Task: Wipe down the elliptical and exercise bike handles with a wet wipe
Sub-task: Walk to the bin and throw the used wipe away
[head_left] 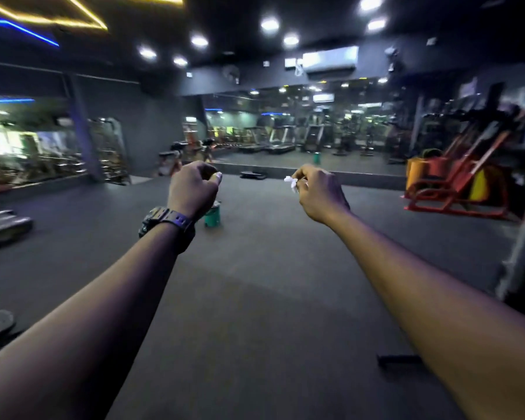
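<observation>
1. The right hand (319, 192) pinches a small crumpled white wet wipe (291, 182) between its fingertips, out in front at mid-height above the open gym floor (261, 283). Only a scrap of the wipe shows, so the hold looks slight; a swing of the arm could shake it loose, and a wipe dropped on that floor would pick up dirt.
2. The left hand (193, 189), with a dark watch (164, 221) on its wrist, is curled into a loose fist. Whether it holds anything I cannot tell, so it may not be free to steady a handle.
3. No elliptical or exercise bike handle is within reach. Treadmills (273, 137) stand far off against the mirrored wall, and a red and yellow machine (455, 180) sits at the far right. The wipe may dry out before it reaches a handle.
4. A small green bucket (212, 215) stands on the floor just past the left wrist, and a flat dark object (399, 359) lies near on the right; both could trip a person walking ahead.
5. The picture is blurred and dim, so misjudging a reach seems likely.
</observation>
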`<move>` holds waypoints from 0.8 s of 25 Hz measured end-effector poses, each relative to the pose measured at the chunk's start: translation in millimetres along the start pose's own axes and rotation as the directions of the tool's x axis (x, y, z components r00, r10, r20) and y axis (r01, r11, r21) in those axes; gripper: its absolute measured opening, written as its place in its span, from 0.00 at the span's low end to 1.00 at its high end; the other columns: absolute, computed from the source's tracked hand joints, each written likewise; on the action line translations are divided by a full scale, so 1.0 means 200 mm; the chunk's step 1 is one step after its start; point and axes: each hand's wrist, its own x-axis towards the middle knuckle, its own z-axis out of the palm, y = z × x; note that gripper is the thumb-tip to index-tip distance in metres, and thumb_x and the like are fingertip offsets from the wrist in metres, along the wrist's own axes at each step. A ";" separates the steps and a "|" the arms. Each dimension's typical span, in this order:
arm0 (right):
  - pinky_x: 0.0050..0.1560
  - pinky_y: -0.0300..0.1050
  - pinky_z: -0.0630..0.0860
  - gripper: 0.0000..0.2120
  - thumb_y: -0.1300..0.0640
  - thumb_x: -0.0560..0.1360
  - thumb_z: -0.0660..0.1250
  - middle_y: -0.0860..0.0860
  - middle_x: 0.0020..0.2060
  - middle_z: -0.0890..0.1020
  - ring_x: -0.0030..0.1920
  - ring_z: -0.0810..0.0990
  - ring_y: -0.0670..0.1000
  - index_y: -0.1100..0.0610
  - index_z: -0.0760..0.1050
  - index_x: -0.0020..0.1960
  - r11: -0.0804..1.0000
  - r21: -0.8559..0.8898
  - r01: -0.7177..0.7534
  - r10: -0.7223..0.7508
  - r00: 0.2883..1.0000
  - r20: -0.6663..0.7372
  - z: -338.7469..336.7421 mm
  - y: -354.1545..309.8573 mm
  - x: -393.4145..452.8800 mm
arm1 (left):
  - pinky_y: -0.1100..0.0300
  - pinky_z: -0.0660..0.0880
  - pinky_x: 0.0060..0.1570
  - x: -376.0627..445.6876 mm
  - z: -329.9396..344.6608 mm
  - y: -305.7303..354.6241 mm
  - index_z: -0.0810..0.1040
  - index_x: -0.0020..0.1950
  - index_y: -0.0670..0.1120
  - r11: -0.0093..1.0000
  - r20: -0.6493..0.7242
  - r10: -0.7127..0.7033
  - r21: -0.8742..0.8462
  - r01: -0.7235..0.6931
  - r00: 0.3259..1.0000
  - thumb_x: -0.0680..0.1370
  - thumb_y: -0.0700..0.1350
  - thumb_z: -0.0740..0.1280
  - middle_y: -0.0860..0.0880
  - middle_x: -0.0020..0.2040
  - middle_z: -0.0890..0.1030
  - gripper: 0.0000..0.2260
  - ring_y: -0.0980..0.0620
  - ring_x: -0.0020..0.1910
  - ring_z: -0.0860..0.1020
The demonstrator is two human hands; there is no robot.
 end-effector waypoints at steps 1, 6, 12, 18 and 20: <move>0.44 0.47 0.74 0.07 0.55 0.78 0.63 0.58 0.51 0.82 0.51 0.80 0.61 0.53 0.78 0.52 1.000 0.016 0.009 -0.010 1.000 0.015 0.12 -0.04 0.09 | 0.56 0.75 0.51 0.09 -0.03 -0.10 0.84 0.52 0.46 0.999 -0.026 -0.034 0.001 0.034 0.999 0.76 0.48 0.69 0.45 0.49 0.85 0.08 0.45 0.50 0.82; 0.44 0.43 0.75 0.07 0.56 0.76 0.66 0.56 0.49 0.84 0.49 0.82 0.58 0.52 0.82 0.52 0.996 0.083 -0.011 0.003 0.995 0.102 0.62 -0.10 0.49 | 0.51 0.78 0.53 0.47 0.02 -0.51 0.82 0.49 0.50 0.992 -0.110 -0.129 -0.006 0.129 0.986 0.76 0.49 0.68 0.45 0.45 0.85 0.06 0.46 0.48 0.82; 0.45 0.39 0.71 0.08 0.53 0.72 0.72 0.53 0.50 0.85 0.48 0.81 0.53 0.53 0.85 0.51 0.990 0.130 -0.061 0.034 0.979 0.200 1.14 0.14 1.00 | 0.50 0.79 0.53 0.88 0.41 -0.86 0.83 0.48 0.50 0.980 -0.128 -0.195 0.012 0.198 0.972 0.75 0.50 0.69 0.47 0.46 0.85 0.06 0.45 0.47 0.83; 0.45 0.39 0.71 0.11 0.49 0.71 0.74 0.51 0.50 0.85 0.48 0.80 0.49 0.53 0.84 0.51 0.982 0.189 0.004 -0.050 0.970 0.239 1.59 0.45 1.73 | 0.48 0.79 0.53 1.52 0.88 -1.08 0.82 0.48 0.52 0.971 -0.183 -0.227 0.025 0.236 0.956 0.71 0.57 0.66 0.49 0.45 0.85 0.13 0.46 0.47 0.84; 0.45 0.38 0.70 0.08 0.54 0.73 0.73 0.52 0.50 0.85 0.49 0.80 0.50 0.52 0.84 0.51 0.984 0.179 0.019 -0.061 0.971 0.229 1.76 0.54 2.01 | 0.46 0.80 0.51 1.77 1.05 -1.18 0.81 0.44 0.55 0.966 -0.185 -0.254 -0.012 0.257 0.949 0.69 0.60 0.64 0.51 0.44 0.85 0.12 0.47 0.46 0.84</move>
